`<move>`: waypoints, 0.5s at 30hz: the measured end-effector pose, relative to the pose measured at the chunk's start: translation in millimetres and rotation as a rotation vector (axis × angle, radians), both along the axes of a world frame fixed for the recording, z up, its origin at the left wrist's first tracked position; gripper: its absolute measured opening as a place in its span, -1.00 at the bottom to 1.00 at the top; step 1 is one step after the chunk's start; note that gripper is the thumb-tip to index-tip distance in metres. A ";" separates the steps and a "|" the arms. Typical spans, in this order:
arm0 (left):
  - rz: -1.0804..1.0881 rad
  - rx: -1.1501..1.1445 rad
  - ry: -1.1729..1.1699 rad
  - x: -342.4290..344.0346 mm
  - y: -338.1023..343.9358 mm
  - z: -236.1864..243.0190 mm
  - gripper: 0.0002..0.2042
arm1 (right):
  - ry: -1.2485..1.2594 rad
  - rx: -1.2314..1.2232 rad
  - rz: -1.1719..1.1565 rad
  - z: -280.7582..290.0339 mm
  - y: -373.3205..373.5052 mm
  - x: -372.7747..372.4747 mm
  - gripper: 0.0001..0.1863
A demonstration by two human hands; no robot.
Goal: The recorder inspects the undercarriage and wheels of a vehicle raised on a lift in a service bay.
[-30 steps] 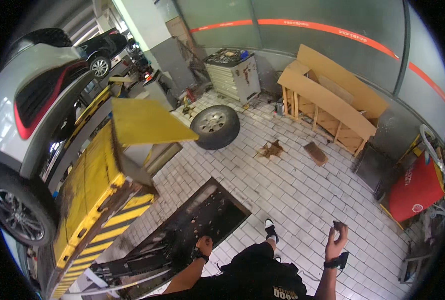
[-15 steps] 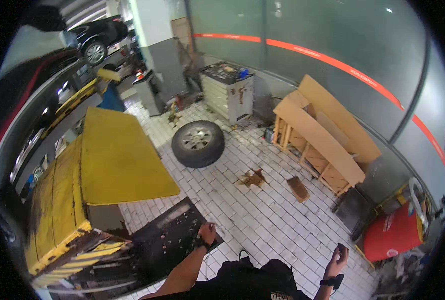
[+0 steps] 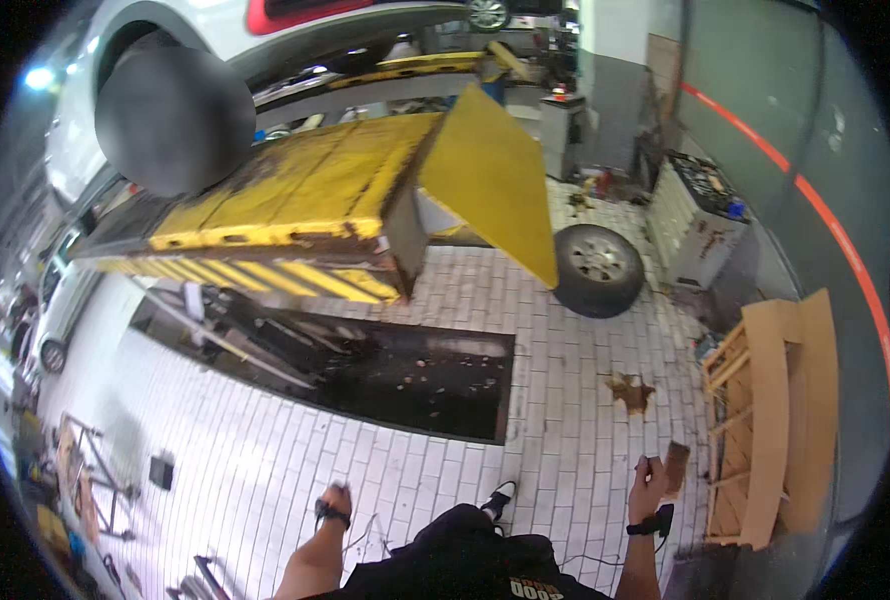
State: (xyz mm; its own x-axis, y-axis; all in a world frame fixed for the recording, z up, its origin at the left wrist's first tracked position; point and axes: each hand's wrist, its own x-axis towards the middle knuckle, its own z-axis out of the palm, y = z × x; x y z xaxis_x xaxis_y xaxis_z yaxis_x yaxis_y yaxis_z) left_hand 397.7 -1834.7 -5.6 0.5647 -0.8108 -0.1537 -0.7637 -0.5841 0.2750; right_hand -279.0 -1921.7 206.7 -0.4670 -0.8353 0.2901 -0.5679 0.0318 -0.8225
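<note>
My left hand (image 3: 335,498) hangs low over the white-tiled floor, near side of a dark pit. Its fingers are curled into a loose fist, slightly smeared; what they hold, if anything, is hidden. To the right, my right hand (image 3: 647,484) is raised a little with the fingers bent together. Something small and dark may sit at its fingertips, too small to name. Just beyond that hand lies a flat brown piece (image 3: 676,468) on the tiles, apart from it. Both wrists carry dark bands.
A dark rectangular floor pit (image 3: 435,385) lies ahead. Behind it stand a yellow lift platform (image 3: 305,185) and its tilted yellow flap (image 3: 495,180). A car wheel (image 3: 597,262) rests by a drawer cabinet (image 3: 693,215). Cardboard sheets (image 3: 768,400) lean at right; a white car (image 3: 70,150) is at left.
My view has swung left, so the pit, platform and white car show more fully. Both hands have shifted; the left now appears beside the pit's near edge, and the right near the brown piece.
</note>
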 end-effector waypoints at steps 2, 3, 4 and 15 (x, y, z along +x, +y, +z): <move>0.118 0.228 -0.156 45.0 141.4 -23.9 -0.48 | 0.060 0.066 0.159 7.7 -19.1 29.8 -0.72; 0.086 0.272 -0.234 64.9 224.1 -37.8 -0.47 | 0.028 0.059 0.215 4.3 -26.6 50.5 -0.72; 0.116 0.431 -0.209 59.0 276.7 -38.6 -0.47 | -0.005 0.002 0.248 -2.2 -29.0 67.6 -0.78; 1.031 0.081 0.303 -36.7 463.1 -19.0 -0.71 | -0.112 0.045 0.776 -20.3 21.5 321.2 -0.79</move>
